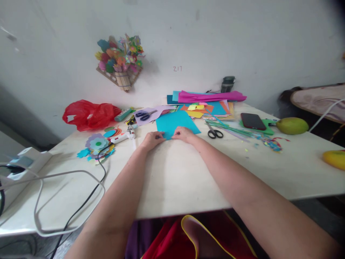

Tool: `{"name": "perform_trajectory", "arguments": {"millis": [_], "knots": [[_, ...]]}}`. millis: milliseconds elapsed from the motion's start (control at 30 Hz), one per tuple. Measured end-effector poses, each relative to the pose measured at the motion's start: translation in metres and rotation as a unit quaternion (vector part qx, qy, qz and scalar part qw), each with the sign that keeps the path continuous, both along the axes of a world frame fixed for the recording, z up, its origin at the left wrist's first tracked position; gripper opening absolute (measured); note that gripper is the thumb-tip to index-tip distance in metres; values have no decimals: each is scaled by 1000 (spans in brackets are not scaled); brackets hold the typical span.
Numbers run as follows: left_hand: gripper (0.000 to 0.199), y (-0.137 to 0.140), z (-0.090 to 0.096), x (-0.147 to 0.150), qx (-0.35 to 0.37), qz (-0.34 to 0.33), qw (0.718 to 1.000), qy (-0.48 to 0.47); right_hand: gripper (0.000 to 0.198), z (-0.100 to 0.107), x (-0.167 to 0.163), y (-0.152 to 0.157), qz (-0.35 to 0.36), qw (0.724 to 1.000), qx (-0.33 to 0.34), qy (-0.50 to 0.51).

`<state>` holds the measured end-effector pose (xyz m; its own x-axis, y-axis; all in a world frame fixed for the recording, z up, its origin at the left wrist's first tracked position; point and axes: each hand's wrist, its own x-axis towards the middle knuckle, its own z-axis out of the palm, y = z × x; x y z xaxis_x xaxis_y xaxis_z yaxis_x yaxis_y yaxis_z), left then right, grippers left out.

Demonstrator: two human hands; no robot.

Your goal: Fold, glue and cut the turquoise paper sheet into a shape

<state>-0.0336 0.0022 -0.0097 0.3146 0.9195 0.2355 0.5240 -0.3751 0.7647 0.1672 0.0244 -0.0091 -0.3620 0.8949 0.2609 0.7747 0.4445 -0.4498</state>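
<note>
A bright blue paper sheet (pixel 176 121) lies flat on the white table in front of me. My left hand (pixel 154 139) is at its near left corner, fingers bent and closed on the edge. Close beside it, my right hand (pixel 184 134) pinches the same near edge, a short gap away. Both sets of fingertips show only in part. Right of the sheet lie black-handled scissors (pixel 215 133). To the left, a white glue gun (pixel 122 137) rests near a pile of paper flowers (pixel 97 144).
Behind the sheet are stacked coloured papers (pixel 212 96) and dark blue scissors (pixel 145 115). A red plastic bag (pixel 88 114) sits back left. Green stems (pixel 231 127), a phone (pixel 252 121) and a mango (pixel 292 126) lie right. Cables (pixel 104 189) cross the left side.
</note>
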Motion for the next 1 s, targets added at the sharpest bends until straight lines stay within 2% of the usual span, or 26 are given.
{"name": "perform_trajectory", "arguments": {"millis": [267, 433, 567, 667, 1000], "knots": [[26, 0, -1, -7, 15, -1, 1000, 8, 18, 3, -2, -3, -2, 1000, -5, -13], [19, 1, 0, -8, 15, -25, 1000, 10, 15, 0, -1, 0, 9, 1000, 23, -7], [22, 1, -1, -7, 21, -18, 1000, 2, 14, -2, -2, 1, 25, 999, 33, -1], [25, 1, -2, -7, 26, -13, 1000, -12, 11, -1, -2, 0, 23, 999, 30, -1], [18, 1, -1, -6, 26, -4, 1000, 14, 12, 2, -5, -3, 8, 1000, 8, 4]]}}
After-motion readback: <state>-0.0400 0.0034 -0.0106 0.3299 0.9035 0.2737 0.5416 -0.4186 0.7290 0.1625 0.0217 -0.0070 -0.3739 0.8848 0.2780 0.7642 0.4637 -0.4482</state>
